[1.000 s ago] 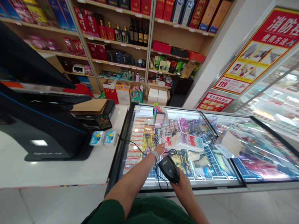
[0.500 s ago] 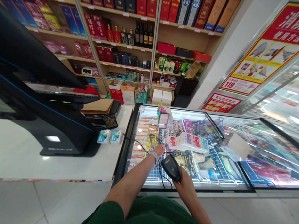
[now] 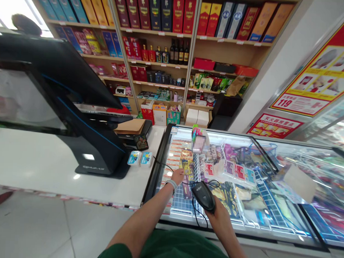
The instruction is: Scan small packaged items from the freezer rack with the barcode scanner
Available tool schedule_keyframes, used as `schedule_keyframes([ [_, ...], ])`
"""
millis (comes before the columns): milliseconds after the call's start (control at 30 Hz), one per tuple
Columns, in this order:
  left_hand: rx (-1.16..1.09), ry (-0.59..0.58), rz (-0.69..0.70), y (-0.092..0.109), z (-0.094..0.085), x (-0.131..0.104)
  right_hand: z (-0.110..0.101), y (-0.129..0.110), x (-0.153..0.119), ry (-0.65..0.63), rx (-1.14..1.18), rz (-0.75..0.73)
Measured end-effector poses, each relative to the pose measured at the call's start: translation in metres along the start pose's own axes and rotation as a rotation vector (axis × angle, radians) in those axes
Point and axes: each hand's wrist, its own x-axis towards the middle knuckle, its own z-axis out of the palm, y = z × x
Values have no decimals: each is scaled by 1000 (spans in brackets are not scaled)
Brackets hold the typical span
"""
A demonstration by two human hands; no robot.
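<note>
My right hand (image 3: 218,213) is closed round the handle of a black barcode scanner (image 3: 204,196), held low over the glass-topped freezer (image 3: 183,211). Its black cable (image 3: 196,212) loops across the glass. To the left is my left hand (image 3: 177,176), with a watch (image 3: 172,185) on the wrist. The fingers of this hand look curled, close to the cable; whether they grip it is hidden. Beyond the scanner, clear packs with red, purple and blue labels (image 3: 238,171) lie on the glass. A blurred-out item with a colourful top (image 3: 199,141) stands farther back.
At left, a white counter (image 3: 27,157) carries a black monitor stand (image 3: 103,156) and two small blue-labelled tubs (image 3: 146,158). An open cardboard box (image 3: 300,182) sits on the freezer to the right. Shelves of boxes and bottles (image 3: 179,52) stand behind. A person's head (image 3: 26,24) shows far left.
The view has swung left, bringing more of the counter and monitor into sight. My left hand has drawn back leftward, away from the scanner. The scanner stays in my right hand.
</note>
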Motion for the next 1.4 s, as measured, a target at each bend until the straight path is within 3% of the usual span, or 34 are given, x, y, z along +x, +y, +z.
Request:
schedule_keyframes([
  [467, 280, 338, -3, -19, -113, -57, 3, 11, 17, -46, 21, -31],
  [633, 370, 443, -9, -27, -145, -78, 2, 7, 19, -40, 33, -40],
  [1100, 703, 666, -30, -31, -186, -86, -2, -12, 19, -79, 19, -28],
  [1233, 877, 612, -152, -37, -197, -73, 2, -9, 18, -67, 19, -23],
  [1400, 941, 534, -230, -50, -210, -57, 6, -8, 17, -50, 27, -22],
])
